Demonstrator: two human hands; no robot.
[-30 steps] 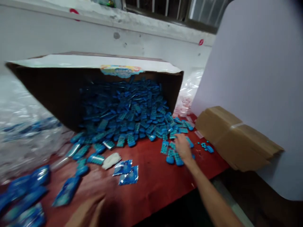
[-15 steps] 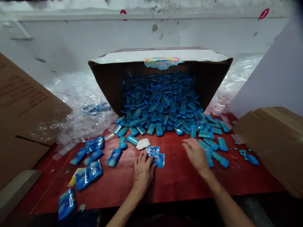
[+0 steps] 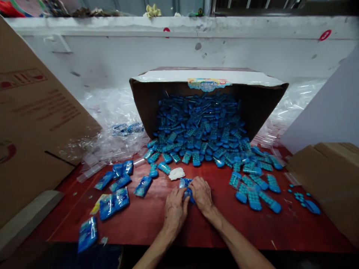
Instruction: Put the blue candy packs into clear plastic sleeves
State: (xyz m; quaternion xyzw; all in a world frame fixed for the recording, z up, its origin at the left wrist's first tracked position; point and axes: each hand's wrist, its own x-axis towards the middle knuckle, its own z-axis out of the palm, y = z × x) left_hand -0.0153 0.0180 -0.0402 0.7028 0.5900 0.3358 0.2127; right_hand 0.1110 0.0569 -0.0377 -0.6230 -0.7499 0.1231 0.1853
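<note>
Shows plump, glossy blue plastic packets (image 3: pixel 106 208) at left, seemingly done. At centre, curls fingers of left hand (image 3: pixel 174 209) and right hand (image 3: pixel 201 193) over flat, shiny blue packets (image 3: pixel 184 182) on red table (image 3: pixel 151 228); cannot tell whether grasping. Rightward, seems to have many clear-and-blue plastic bead sachets (image 3: pixel 254 198) left, within and before brown cardboard box (image 3: pixel 259 108).

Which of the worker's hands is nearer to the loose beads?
Right. The right hand is at the blue packets, left of the loose beads; the left hand is there too, but farther left.
</note>
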